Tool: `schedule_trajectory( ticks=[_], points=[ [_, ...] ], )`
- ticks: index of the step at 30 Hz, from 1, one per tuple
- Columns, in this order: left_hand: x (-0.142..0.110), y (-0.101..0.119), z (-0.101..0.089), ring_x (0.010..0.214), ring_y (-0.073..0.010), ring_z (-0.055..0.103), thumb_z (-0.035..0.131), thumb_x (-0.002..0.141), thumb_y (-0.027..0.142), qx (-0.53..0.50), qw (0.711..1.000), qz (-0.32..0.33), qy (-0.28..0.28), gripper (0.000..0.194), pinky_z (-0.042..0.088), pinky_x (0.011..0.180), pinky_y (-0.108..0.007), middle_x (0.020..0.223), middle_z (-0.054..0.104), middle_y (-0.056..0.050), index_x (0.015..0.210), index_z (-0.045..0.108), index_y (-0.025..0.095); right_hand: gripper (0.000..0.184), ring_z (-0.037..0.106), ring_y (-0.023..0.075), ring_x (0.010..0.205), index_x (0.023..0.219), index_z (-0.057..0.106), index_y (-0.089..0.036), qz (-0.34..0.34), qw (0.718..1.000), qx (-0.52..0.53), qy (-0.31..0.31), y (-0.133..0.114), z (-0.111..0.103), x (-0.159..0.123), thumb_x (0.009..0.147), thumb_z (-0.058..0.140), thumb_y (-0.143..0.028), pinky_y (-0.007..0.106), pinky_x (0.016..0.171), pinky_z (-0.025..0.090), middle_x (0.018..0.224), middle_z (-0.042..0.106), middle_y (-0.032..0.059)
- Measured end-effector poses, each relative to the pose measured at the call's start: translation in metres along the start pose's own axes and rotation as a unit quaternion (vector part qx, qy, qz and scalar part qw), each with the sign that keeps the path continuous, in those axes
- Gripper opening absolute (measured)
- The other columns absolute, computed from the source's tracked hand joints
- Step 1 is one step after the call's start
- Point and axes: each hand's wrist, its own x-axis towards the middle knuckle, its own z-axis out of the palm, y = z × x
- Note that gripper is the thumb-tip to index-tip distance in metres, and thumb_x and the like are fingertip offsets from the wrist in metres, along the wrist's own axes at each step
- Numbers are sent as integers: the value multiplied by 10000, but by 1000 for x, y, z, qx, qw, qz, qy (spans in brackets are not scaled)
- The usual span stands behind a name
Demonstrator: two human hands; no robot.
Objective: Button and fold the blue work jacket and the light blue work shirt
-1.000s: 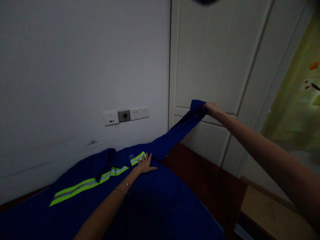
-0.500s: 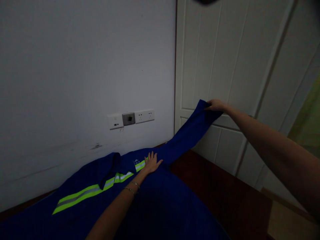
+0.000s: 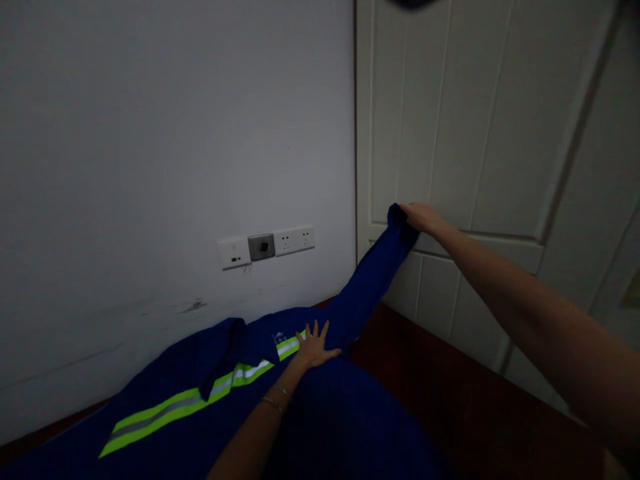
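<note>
A blue work jacket with a yellow-green and silver reflective stripe lies spread out along the wall. My left hand, with bracelets at the wrist, presses on its chest beside the stripe's end, fingers spread. At the right, my right hand grips the cuff end of the jacket's sleeve and holds it raised in front of the white door. The sleeve slants from the shoulder up to that hand. The collar is folded toward the wall side. The jacket's lower part runs out of view.
Behind the jacket rises a pale wall with a row of sockets and switches. A white panelled door meets the wall at the corner. Dark red flooring shows at the right.
My right hand has drawn slightly left with the sleeve, and the cuff end now looks more bunched. My left hand stays on the chest. The view has shifted a little.
</note>
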Motion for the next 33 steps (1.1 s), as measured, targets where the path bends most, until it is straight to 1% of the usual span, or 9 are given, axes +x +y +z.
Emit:
schedule_trajectory(
  ticks=[5, 8, 11, 14, 16, 19, 21, 27, 33],
  points=[
    [13, 4, -24, 1292, -451, 158, 482, 592, 765, -101, 993, -38, -37, 905, 122, 950, -677, 1442, 236, -160, 1333, 383, 255, 316, 595, 226, 888, 1084, 600, -152, -83, 992, 81, 59, -25, -28, 4, 827, 434, -230, 288, 720, 420, 984, 658, 122],
    [23, 14, -59, 1269, -342, 312, 535, 699, 612, -230, 967, -20, 112, 764, 238, 1023, -505, 1378, 361, -173, 1301, 411, 158, 290, 602, 193, 813, 990, 636, -155, -147, 974, 159, 66, -49, -41, -12, 813, 494, -336, 258, 689, 420, 901, 674, 87],
    [24, 34, -106, 1280, -261, 316, 633, 693, 472, -316, 909, 88, 259, 806, 261, 1048, -392, 1393, 337, -162, 1348, 314, 127, 245, 601, 167, 760, 916, 655, -184, -238, 949, 203, 19, -79, -43, -45, 805, 512, -349, 239, 653, 410, 835, 678, 48],
    [14, 57, -150, 1269, -240, 339, 695, 654, 414, -320, 871, 210, 309, 848, 280, 1043, -390, 1399, 341, -132, 1361, 298, 166, 218, 603, 161, 737, 938, 655, -196, -283, 939, 194, 0, -110, -38, -82, 806, 523, -309, 232, 631, 386, 829, 683, 51],
    [4, 69, -169, 1223, -217, 409, 686, 677, 381, -301, 863, 270, 303, 711, 314, 1026, -361, 1340, 438, -108, 1300, 414, 172, 210, 604, 158, 711, 955, 650, -209, -289, 940, 183, -2, -125, -35, -104, 808, 528, -296, 229, 612, 371, 807, 684, 50],
    [-7, 79, -180, 1006, -182, 583, 608, 759, 308, -278, 876, 296, 262, 296, 419, 919, -307, 1065, 653, -60, 1020, 647, 173, 219, 602, 160, 679, 975, 646, -217, -294, 941, 169, 5, -137, -31, -126, 820, 521, -310, 227, 583, 350, 776, 683, 55],
    [-11, 79, -181, 852, -166, 632, 559, 794, 267, -268, 887, 276, 256, 184, 464, 822, -280, 906, 701, -34, 883, 693, 179, 244, 599, 161, 660, 967, 650, -207, -298, 939, 173, 6, -136, -29, -133, 838, 499, -350, 227, 565, 343, 752, 678, 62],
    [-13, 65, -187, 753, -155, 625, 513, 819, 254, -252, 889, 249, 291, 211, 462, 735, -244, 830, 707, -21, 834, 702, 162, 379, 575, 136, 565, 912, 639, -149, -291, 910, 295, -5, -117, -23, -140, 886, 390, -434, 227, 530, 374, 662, 627, 50],
    [-8, 56, -193, 740, -145, 606, 486, 837, 299, -234, 892, 270, 276, 258, 443, 715, -230, 790, 699, -8, 813, 696, 152, 471, 581, 116, 494, 800, 588, -137, -251, 881, 393, -80, -112, -24, -151, 892, 311, -506, 222, 493, 423, 632, 564, 16]
  ],
)
